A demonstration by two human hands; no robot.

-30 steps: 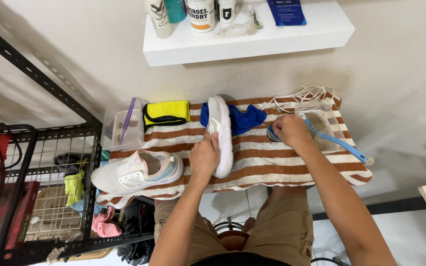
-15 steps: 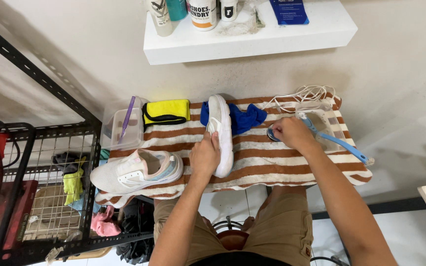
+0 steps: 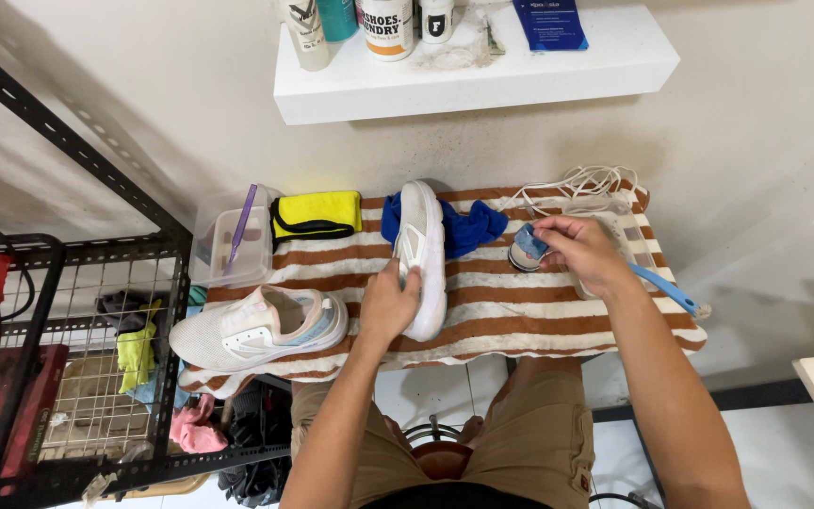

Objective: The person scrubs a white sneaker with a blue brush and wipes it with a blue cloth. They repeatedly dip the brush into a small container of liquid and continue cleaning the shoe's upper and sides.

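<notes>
I log a white shoe (image 3: pixel 422 254) under my left hand (image 3: pixel 388 306); towel (image 3: pixel 520 311) striped brown and white. Blue cloth (image 3: pixel 471 226) at 12 o'clock; yellow cloth (image 3: pixel 317 213), black-edged, at 10. Pale-blue brush (image 3: pixel 526 251) in my right hand (image 3: pixel 581 250), at 2. Second shoe (image 3: pixel 256 326), white with pink and blue, at 8.

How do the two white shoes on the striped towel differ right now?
The shoe under the left hand is turned sole outward, standing on its edge and pointing toward the wall; the other shoe sits upright on its sole, lying crosswise. The first is gripped by the left hand; the second lies untouched near the towel's left end. The second shows its mesh upper with pale pink and blue trim; the first shows mostly sole. Both are white.
</notes>
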